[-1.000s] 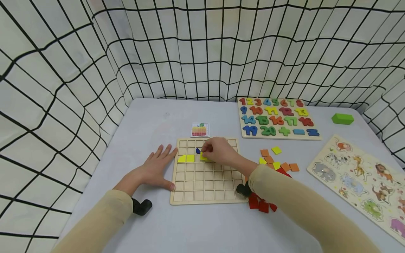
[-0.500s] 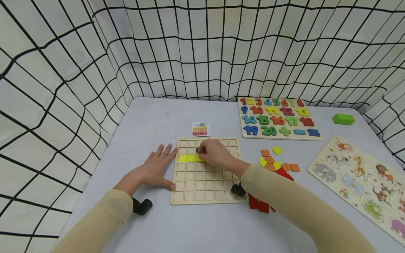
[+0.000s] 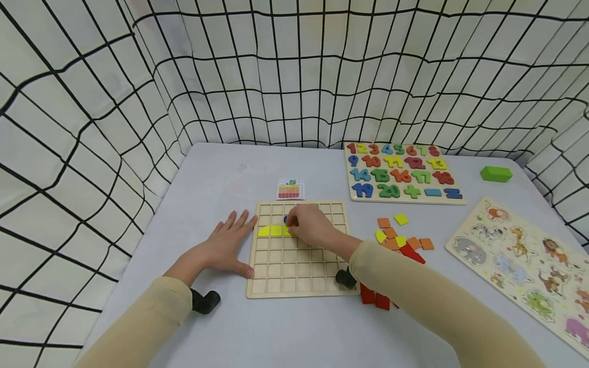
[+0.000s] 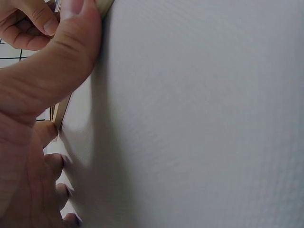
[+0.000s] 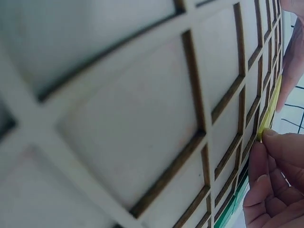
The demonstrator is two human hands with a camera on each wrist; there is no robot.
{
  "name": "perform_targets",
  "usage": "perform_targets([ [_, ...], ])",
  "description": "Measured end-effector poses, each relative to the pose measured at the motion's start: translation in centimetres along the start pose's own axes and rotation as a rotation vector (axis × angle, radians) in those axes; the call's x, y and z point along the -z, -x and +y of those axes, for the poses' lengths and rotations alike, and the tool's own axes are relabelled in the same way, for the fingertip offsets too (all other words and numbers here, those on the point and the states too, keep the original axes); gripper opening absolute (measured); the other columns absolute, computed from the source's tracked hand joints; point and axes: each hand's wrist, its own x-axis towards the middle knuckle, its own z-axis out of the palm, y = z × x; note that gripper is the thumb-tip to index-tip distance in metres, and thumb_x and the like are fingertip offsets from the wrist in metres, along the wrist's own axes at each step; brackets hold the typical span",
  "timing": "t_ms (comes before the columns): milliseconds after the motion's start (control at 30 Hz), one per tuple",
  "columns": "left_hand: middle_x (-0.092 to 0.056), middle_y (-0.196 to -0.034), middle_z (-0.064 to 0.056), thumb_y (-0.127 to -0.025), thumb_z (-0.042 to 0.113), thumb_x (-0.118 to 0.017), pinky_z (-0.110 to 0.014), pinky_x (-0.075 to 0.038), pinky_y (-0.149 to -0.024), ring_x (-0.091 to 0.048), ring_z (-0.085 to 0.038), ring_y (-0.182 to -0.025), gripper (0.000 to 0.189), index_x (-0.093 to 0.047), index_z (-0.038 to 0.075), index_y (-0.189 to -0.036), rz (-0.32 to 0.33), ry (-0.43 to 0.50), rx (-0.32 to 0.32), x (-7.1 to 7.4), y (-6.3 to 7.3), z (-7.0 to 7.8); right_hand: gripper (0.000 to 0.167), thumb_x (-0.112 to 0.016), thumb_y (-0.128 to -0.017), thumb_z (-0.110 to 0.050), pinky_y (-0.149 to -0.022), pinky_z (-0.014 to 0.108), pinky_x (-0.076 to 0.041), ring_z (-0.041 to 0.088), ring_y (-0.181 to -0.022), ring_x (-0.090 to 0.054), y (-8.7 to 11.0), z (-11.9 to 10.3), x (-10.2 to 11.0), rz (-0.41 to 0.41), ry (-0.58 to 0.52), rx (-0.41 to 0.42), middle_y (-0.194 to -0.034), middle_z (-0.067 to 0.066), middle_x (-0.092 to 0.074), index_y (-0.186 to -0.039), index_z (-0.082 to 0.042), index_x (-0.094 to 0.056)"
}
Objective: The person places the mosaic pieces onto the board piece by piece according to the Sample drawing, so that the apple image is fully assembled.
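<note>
A wooden grid board [image 3: 294,278] lies flat on the white table. My left hand [image 3: 225,249] is spread at its left side, its thumb touching the board's edge; the left wrist view shows that thumb [image 4: 66,57] up close. Over the upper part of the grid, my right hand [image 3: 310,225] pinches a yellow square tile [image 3: 288,231] between thumb and fingers. That tile sits at the right end of a row of yellow tiles [image 3: 270,231], the leftmost with a rounded corner. A small dark blue piece [image 3: 285,220], partly hidden by the fingers, lies just above. Green pieces [image 5: 232,206] show beyond the right hand.
A small picture card [image 3: 290,189] lies behind the board. Loose orange tiles [image 3: 390,233], yellow ones and red tiles [image 3: 382,301] are scattered at right, partly under the sleeve. Further off are a number puzzle [image 3: 405,176], a green block [image 3: 496,174] and an animal puzzle [image 3: 506,260].
My right hand has shifted slightly left with the yellow tile, closing the gap to the other yellow tiles. Over the last half second it has barely moved. The left hand stays put.
</note>
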Motion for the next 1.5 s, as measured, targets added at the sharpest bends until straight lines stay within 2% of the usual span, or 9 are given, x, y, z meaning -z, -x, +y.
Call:
perform_targets([
  [167,-0.003,-0.171,-0.025,-0.066,0.054,-0.092,-0.071,-0.006,-0.123,0.004,-0.051,-0.157,0.134,-0.015,0.004,-0.164,0.004,0.007,-0.004,-0.3,0.0,0.0,0.006,-0.072,-0.095,-0.009,-0.078,0.028,-0.054,0.015,-0.082,-0.060,0.7,0.3,0.8,-0.001,0.004,-0.007,-0.096,0.003,-0.073,-0.099,-0.008,-0.076],
  [300,-0.004,-0.171,-0.025,-0.066,0.054,-0.092,-0.072,-0.007,-0.122,0.004,-0.052,-0.156,0.133,-0.016,0.003,-0.164,0.008,0.003,-0.007,-0.4,0.0,0.1,0.006,-0.070,-0.097,-0.010,-0.074,0.028,-0.054,0.015,-0.082,-0.062,1.9,1.8,2.9,0.021,-0.023,-0.004,-0.093,0.004,-0.074,-0.095,-0.009,-0.076],
  [433,-0.004,-0.171,-0.026,-0.067,0.054,-0.091,-0.072,-0.007,-0.122,0.003,-0.052,-0.156,0.133,-0.015,0.003,-0.164,0.006,-0.012,-0.006,-0.2,0.0,0.1,0.008,-0.069,-0.097,-0.011,-0.071,0.028,-0.055,0.017,-0.084,-0.066,3.7,4.7,5.7,0.053,-0.041,-0.021,-0.095,0.006,-0.075,-0.099,-0.007,-0.075],
  [600,-0.004,-0.170,-0.026,-0.068,0.054,-0.090,-0.073,-0.008,-0.122,0.003,-0.052,-0.156,0.133,-0.015,0.003,-0.164,0.000,-0.024,-0.005,0.2,0.0,0.2,0.013,-0.068,-0.098,-0.013,-0.073,0.029,-0.054,0.022,-0.087,-0.063,6.1,9.3,8.6,0.078,-0.017,-0.122,-0.100,0.010,-0.073,-0.107,-0.005,-0.074],
  [833,-0.004,-0.170,-0.027,-0.067,0.055,-0.091,-0.073,-0.007,-0.122,0.003,-0.053,-0.156,0.134,-0.015,0.003,-0.164,-0.005,-0.025,-0.005,0.2,-0.1,0.3,0.021,-0.070,-0.097,-0.012,-0.083,0.035,-0.060,0.023,-0.095,-0.064,8.9,13.7,9.8,-0.018,0.053,-0.206,-0.105,0.010,-0.075,-0.116,-0.004,-0.075],
  [967,-0.004,-0.170,-0.027,-0.067,0.055,-0.091,-0.073,-0.007,-0.122,0.003,-0.053,-0.156,0.134,-0.014,0.003,-0.164,-0.009,-0.019,-0.005,0.1,-0.1,0.3,0.025,-0.075,-0.093,-0.015,-0.088,0.037,-0.060,0.022,-0.096,-0.065,9.5,14.2,9.3,-0.074,0.095,-0.192,-0.103,0.008,-0.074,-0.116,-0.004,-0.075],
  [1133,-0.004,-0.170,-0.027,-0.066,0.054,-0.092,-0.073,-0.007,-0.122,0.003,-0.053,-0.156,0.134,-0.015,0.003,-0.164,0.000,-0.007,-0.006,-0.1,-0.1,0.2,0.023,-0.080,-0.089,-0.015,-0.085,0.038,-0.059,0.021,-0.091,-0.061,9.6,13.9,8.7,-0.038,0.147,-0.146,-0.097,0.007,-0.068,-0.108,-0.004,-0.073],
  [1367,-0.003,-0.170,-0.026,-0.066,0.055,-0.091,-0.073,-0.007,-0.122,0.004,-0.052,-0.156,0.135,-0.015,0.003,-0.164,-0.002,-0.011,0.001,-0.2,-0.1,0.1,0.012,-0.076,-0.091,-0.010,-0.076,0.029,-0.055,0.019,-0.084,-0.058,9.3,13.5,8.4,-0.002,0.047,-0.109,-0.088,0.004,-0.067,-0.098,-0.008,-0.067],
  [1500,-0.003,-0.171,-0.026,-0.066,0.055,-0.091,-0.073,-0.006,-0.122,0.004,-0.052,-0.156,0.135,-0.014,0.004,-0.164,-0.001,-0.013,0.000,-0.2,-0.2,0.1,0.010,-0.073,-0.094,-0.010,-0.072,0.027,-0.052,0.019,-0.083,-0.059,8.2,12.5,8.1,0.067,-0.019,-0.060,-0.089,0.005,-0.068,-0.104,-0.008,-0.071],
])
